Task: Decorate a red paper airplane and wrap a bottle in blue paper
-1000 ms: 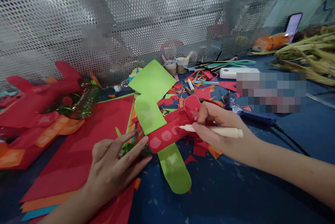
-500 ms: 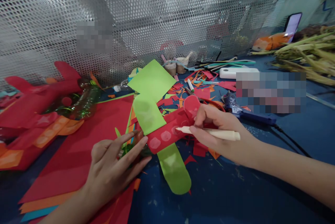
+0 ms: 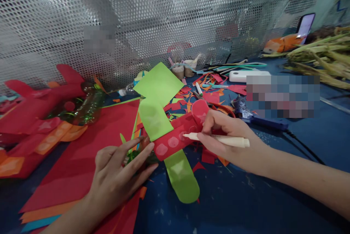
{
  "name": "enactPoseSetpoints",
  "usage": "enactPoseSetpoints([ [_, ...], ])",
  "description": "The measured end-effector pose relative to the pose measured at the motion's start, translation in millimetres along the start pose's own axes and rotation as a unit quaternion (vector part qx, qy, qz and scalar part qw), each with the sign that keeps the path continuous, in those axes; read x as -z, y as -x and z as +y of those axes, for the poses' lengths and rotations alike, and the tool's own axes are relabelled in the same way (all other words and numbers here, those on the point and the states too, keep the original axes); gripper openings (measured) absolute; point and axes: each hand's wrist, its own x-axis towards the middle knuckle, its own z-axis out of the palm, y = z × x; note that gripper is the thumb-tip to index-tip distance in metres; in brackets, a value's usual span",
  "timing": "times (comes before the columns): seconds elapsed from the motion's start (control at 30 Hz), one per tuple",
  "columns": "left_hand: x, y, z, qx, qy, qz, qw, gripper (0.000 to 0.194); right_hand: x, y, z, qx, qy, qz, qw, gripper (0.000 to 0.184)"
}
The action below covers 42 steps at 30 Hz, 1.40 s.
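In my right hand (image 3: 228, 137) is a cream-white marker (image 3: 226, 140), gripped like a pen. Its tip touches a pale round patch on the red body of a toy airplane (image 3: 188, 122) made of craft paper. Two more whitish, filled-in circles lie along that side, and another outline shows near the tip. The airplane has light green wings (image 3: 182, 177) with faint star shapes, and a red rounded tail piece. My left hand (image 3: 123, 172) holds the near end, where green bottle plastic shows between the fingers; its thumb side is partly hidden.
Red paper sheets (image 3: 90, 153) lie under my left arm. Beyond the airplane are a green sheet (image 3: 160, 82), coloured scraps and scissors. A blue glue gun (image 3: 262, 121) with a cord sits at right, a second red airplane (image 3: 41, 106) at left, and a perforated metal screen (image 3: 153, 18) behind.
The marker has shifted very slightly left, its tip staying on the same round patch. My left hand and the airplane look unmoved.
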Motion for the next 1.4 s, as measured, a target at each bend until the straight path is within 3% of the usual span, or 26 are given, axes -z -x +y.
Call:
enactPoseSetpoints([
  [0.43, -0.8, 1.5, 0.0, 0.006, 0.003, 0.002, 1.0, 0.033, -0.6, -0.5, 0.1, 0.002, -0.002, -0.007, 1.0, 0.025],
  [0.9, -0.5, 0.3, -0.7, -0.002, -0.008, 0.002, 1.0, 0.03, -0.8, -2.0, 4.3, 0.024, 0.027, 0.049, 0.998, 0.027],
  [1.4, -1.4, 5.7, -2.7, 0.016, 0.0, 0.0, 1.0, 0.049, 1.6, -2.5, 1.4, 0.013, 0.03, 0.044, 0.999, 0.026],
])
